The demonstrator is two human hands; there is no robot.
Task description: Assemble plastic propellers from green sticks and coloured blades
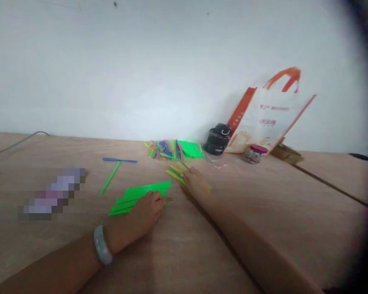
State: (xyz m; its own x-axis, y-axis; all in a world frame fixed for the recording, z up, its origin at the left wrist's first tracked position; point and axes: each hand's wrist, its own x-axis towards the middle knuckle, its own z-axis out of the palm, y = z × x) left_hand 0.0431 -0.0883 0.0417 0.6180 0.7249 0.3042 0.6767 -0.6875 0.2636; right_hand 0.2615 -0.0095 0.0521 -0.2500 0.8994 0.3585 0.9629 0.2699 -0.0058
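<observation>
Left hand [145,210] lying open on gathered green plastic strips [139,194] near centre, right hand [196,183] resting over a few yellow-green strips [175,174], grip unclear, multicoloured strip heap [171,150] remaining far on worktop [263,196].

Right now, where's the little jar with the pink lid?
In the head view, the jar sits toward the far right, at the foot of the white-and-orange bag, right of the black flask.

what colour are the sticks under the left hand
Bright neon green: the sticks under the left hand show best in the head view.
</observation>
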